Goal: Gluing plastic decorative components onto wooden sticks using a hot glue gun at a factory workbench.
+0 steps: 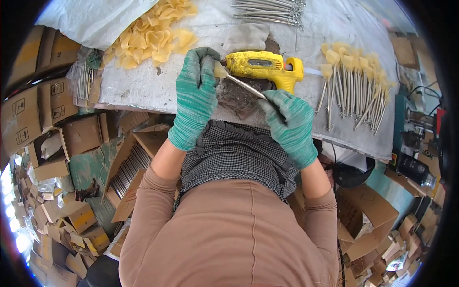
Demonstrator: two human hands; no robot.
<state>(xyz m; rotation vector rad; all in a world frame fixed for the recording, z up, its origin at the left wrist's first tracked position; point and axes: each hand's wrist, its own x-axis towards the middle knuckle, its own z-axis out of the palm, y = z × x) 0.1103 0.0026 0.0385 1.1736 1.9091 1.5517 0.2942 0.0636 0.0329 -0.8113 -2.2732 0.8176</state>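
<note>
Brown top (224, 229): nearest, long-sleeved, a seam running down the front.
Checked apron (239, 165): dark and light, spread over the lap, up against the table edge.
Right hand (290, 125): in a green glove, grasping the metal rod (246, 86) near its lower end with thumb and fingers.
Metal rod: held aslant between both hands, above a dark brown patch (236, 100) on the table.
Left hand (197, 95): in a green glove, fingers closed on the small yellow piece (220, 70) at the rod's upper end.
Yellow glue gun (256, 64): lying just beyond the rod, nose toward the left hand, a whitish stick (313, 71) out of its back; whether the nose touches the glove, I cannot tell.
Tipped rods (358, 86): fanned on the table at right, yellow pieces on their far ends.
Loose yellow pieces (150, 36): heaped at far left, beside white plastic sheeting (95, 21).
Bare rods (267, 12): lying crosswise near the top edge of the view.
</note>
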